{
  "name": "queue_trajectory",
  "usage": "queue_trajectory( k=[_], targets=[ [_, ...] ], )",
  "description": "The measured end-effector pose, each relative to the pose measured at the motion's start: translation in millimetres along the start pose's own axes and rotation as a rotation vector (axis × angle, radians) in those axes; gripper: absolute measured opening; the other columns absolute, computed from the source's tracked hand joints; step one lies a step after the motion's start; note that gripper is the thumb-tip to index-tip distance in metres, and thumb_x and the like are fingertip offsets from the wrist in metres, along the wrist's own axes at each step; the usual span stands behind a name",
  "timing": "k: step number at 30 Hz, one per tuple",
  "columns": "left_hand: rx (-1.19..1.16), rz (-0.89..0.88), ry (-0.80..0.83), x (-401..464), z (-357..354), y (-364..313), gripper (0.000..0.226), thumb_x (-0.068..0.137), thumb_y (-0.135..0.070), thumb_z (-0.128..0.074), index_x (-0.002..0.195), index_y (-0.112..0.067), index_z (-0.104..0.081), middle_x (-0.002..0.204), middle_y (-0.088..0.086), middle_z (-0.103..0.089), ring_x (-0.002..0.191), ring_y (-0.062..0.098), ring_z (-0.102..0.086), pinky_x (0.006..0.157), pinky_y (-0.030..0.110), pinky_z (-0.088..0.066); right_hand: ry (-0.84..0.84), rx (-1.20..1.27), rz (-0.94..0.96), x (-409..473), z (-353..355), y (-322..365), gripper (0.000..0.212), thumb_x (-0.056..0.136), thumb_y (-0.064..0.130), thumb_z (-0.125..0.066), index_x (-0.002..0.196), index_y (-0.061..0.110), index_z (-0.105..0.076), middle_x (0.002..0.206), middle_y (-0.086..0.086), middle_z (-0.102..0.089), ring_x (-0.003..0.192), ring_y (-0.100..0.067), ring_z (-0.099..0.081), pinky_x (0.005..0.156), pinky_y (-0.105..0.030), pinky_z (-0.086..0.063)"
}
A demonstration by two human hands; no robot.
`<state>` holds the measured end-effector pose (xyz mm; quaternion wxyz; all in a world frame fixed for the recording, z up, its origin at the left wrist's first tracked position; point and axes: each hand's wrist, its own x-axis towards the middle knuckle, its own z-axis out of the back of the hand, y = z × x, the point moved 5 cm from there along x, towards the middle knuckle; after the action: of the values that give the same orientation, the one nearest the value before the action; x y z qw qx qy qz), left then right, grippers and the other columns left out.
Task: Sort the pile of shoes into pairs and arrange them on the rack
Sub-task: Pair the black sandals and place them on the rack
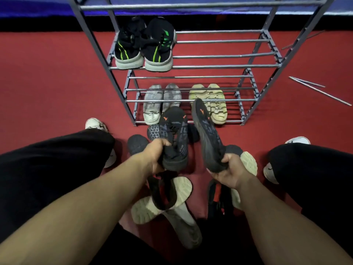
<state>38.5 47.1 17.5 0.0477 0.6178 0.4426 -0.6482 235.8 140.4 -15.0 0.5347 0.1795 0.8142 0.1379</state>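
Note:
My left hand [155, 157] grips the heel of a dark grey sneaker with orange marks [174, 136], toe pointing at the rack. My right hand [232, 172] holds the matching dark sneaker [207, 134] by its heel, tilted on its side. Both hang just in front of the grey metal rack [191, 66]. A black pair with green stripes [145, 44] sits on the left of the middle shelf. Low on the rack stand a grey pair [155, 102] and a pale yellow pair [216, 96]. Several shoes with cream soles [166, 203] lie piled on the floor below my hands.
The floor is red carpet [47, 83]. Loose metal rods [321, 90] lie to the right of the rack. My knees in black trousers [47, 163] flank the pile, with white shoes [95, 124] on my feet. More dark shoes [136, 143] lie near the rack's foot.

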Motion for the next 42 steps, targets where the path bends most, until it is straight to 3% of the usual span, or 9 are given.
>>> queue_trajectory(
  k=[6,10,14,17,20,23,30,35,42],
  targets=[
    [-0.027,-0.219,-0.100,3.3,46.8,-61.7,0.061,0.042,-0.028,-0.059,0.101,-0.014,-0.063,0.099,0.017,-0.063,0.072,0.032,-0.062,0.062,0.031,-0.049,0.192,-0.060,0.120,-1.8,-65.2,31.0,0.049,0.064,0.003,-0.040,0.107,0.006,-0.064,0.096,-0.011,-0.074,0.092,-0.027,-0.065,0.079,-0.041,-0.053],
    [-0.074,-0.317,-0.173,8.8,59.6,-102.7,0.036,0.054,-0.020,-0.053,0.088,-0.012,-0.062,0.089,0.015,-0.063,0.072,0.030,-0.062,0.069,0.038,-0.055,0.155,-0.292,0.127,9.5,-94.9,56.6,0.016,0.088,0.013,-0.051,0.100,0.016,-0.062,0.094,-0.002,-0.067,0.080,-0.015,-0.062,0.069,-0.030,-0.048],
    [-0.049,-0.421,-0.218,23.7,64.5,-143.2,0.012,0.077,-0.016,-0.053,0.081,-0.012,-0.064,0.084,0.013,-0.067,0.070,0.028,-0.063,0.075,0.040,-0.054,0.152,-0.324,0.158,31.8,-131.6,71.8,0.007,0.092,0.011,-0.056,0.095,0.013,-0.062,0.088,-0.001,-0.065,0.064,-0.012,-0.058,0.048,-0.020,-0.044],
    [0.038,-0.511,-0.269,51.0,76.2,-175.7,0.011,0.081,-0.017,-0.056,0.086,-0.015,-0.066,0.098,0.014,-0.071,0.082,0.029,-0.067,0.086,0.047,-0.056,0.118,-0.306,0.224,53.3,-160.2,89.7,0.013,0.093,0.004,-0.054,0.092,0.013,-0.063,0.085,-0.002,-0.067,0.069,-0.014,-0.059,0.043,-0.017,-0.044],
    [0.247,-0.576,-0.363,76.0,88.4,-206.4,0.029,0.077,-0.032,-0.056,0.100,-0.020,-0.069,0.110,0.013,-0.071,0.104,0.032,-0.067,0.098,0.045,-0.052,0.101,-0.369,0.265,74.4,-185.7,109.5,0.021,0.093,0.002,-0.052,0.106,0.015,-0.062,0.091,0.000,-0.066,0.074,-0.012,-0.060,0.046,-0.018,-0.046],
    [0.475,-0.631,-0.533,86.5,94.4,-235.1,0.037,0.095,-0.028,-0.049,0.119,-0.006,-0.065,0.120,0.024,-0.065,0.114,0.039,-0.060,0.098,0.041,-0.047,0.082,-0.422,0.287,95.9,-205.9,123.4,0.019,0.094,0.002,-0.051,0.102,0.017,-0.061,0.090,0.002,-0.065,0.075,-0.011,-0.059,0.050,-0.019,-0.047],
    [0.653,-0.587,-0.642,120.4,91.6,-268.2,0.037,0.099,-0.018,-0.045,0.133,-0.005,-0.055,0.138,0.017,-0.055,0.128,0.032,-0.052,0.105,0.035,-0.043,0.038,-0.438,0.276,132.3,-235.9,123.4,0.009,0.096,0.008,-0.053,0.098,0.014,-0.060,0.088,0.001,-0.063,0.073,-0.015,-0.062,0.048,-0.021,-0.051],
    [0.777,-0.499,-0.664,123.7,84.6,-275.2,0.038,0.098,-0.018,-0.042,0.128,0.001,-0.056,0.133,0.023,-0.057,0.123,0.036,-0.056,0.100,0.041,-0.044,-0.028,-0.782,0.257,143.0,-237.5,114.2,0.028,0.096,0.019,-0.051,0.124,0.014,-0.050,0.087,-0.004,-0.061,0.071,-0.019,-0.067,0.042,-0.022,-0.046],
    [0.726,-0.517,-0.595,138.5,89.1,-267.1,0.042,0.096,-0.019,-0.046,0.134,-0.002,-0.052,0.135,0.020,-0.057,0.122,0.034,-0.058,0.100,0.043,-0.050,0.010,-0.828,0.289,150.4,-233.3,106.9,0.031,0.095,0.026,-0.054,0.124,0.020,-0.050,0.088,-0.001,-0.052,0.054,-0.012,-0.043,0.047,-0.024,-0.047]
  ],
)
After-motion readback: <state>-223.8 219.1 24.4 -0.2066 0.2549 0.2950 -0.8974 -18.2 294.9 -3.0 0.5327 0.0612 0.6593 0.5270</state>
